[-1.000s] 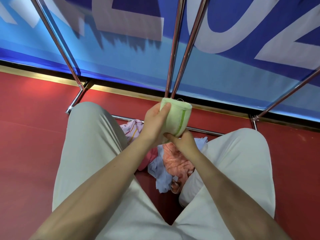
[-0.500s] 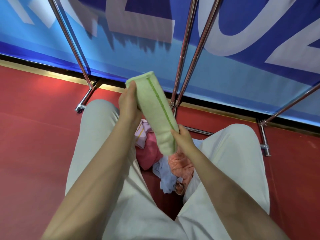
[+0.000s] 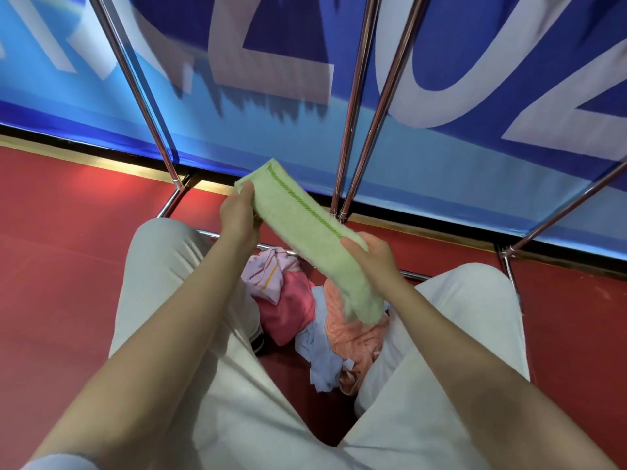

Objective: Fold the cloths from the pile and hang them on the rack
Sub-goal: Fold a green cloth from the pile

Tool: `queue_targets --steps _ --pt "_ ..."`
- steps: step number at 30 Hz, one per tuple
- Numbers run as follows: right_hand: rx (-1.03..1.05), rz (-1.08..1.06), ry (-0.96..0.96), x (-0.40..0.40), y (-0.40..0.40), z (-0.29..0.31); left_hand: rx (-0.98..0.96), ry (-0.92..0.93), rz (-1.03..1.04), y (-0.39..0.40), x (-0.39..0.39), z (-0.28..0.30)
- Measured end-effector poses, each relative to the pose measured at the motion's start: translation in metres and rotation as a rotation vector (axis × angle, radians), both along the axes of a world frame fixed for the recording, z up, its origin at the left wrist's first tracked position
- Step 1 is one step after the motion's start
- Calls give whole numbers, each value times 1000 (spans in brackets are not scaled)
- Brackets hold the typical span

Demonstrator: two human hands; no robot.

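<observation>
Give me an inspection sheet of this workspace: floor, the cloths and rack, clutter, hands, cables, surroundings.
Surface: red floor, bare where it shows.
Job's things: folded green cloth held in the air; pile of pink, orange and blue cloths on the floor between the knees; rack of metal bars ahead, no cloth seen on it.
Clutter: nothing seen.
Hands: left hand pinches the cloth's upper end; right hand grips it lower down.
Cables: nothing seen.
Surroundings: blue banner with large pale letters behind the rack.

Bright, even light; motion-blurred edges
</observation>
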State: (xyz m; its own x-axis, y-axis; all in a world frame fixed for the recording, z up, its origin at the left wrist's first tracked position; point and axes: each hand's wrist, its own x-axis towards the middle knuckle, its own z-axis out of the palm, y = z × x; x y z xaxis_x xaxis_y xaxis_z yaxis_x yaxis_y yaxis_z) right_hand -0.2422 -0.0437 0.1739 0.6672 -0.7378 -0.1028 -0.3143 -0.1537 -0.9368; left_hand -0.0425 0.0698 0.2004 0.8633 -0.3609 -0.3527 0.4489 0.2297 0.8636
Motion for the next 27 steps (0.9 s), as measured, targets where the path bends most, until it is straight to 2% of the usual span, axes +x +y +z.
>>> queue_targets --steps 6,9,14,18,22,27 --pt "-198 -11 48 36 -59 76 55 -249 -13 -34 32 51" --pt "-241 5 48 58 -83 134 33 -296 19 -58 49 93" --pt "-298 200 97 82 -111 241 -48 -367 110 -95 80 151" --pt "-493 173 91 99 -133 307 4 -440 85 -119 94 192" --pt "-548 109 47 115 -151 365 199 -604 -53 -134 102 223" --pt "-538 66 2 132 -159 428 297 -656 -358 -154 93 267"
